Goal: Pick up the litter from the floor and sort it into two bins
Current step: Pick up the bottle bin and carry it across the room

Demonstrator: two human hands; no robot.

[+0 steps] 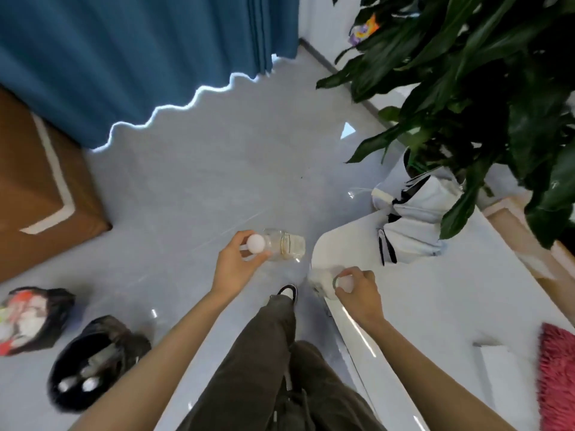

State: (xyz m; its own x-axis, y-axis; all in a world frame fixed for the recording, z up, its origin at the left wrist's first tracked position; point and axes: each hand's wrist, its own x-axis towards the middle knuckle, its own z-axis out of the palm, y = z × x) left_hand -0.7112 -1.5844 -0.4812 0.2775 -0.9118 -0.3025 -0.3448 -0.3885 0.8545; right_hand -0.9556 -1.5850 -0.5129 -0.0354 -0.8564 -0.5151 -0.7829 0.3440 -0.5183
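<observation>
Two clear plastic bottles are held above the floor, one in each hand. The left hand (238, 259) is curled round the neck of the left bottle (287, 248) at its white cap, and the right hand (357, 290) is wrapped round the capped end of the right bottle (322, 279), just beside the corner of the white table (435, 306). The step in hand is judged to be the carry to the bins at the lower left. Bottles are already seen inside the black bin (62, 396), while coloured wrappers fill the second bin (62, 303) beside it, so both bottles are best taken to the black one. Each grip should be kept firm at the neck and each bottle lowered over the opening before it is released, one at a time, so that nothing bounces out. A bright wrapper (364, 29) behind the plant (466, 73) appears left to be collected.
</observation>
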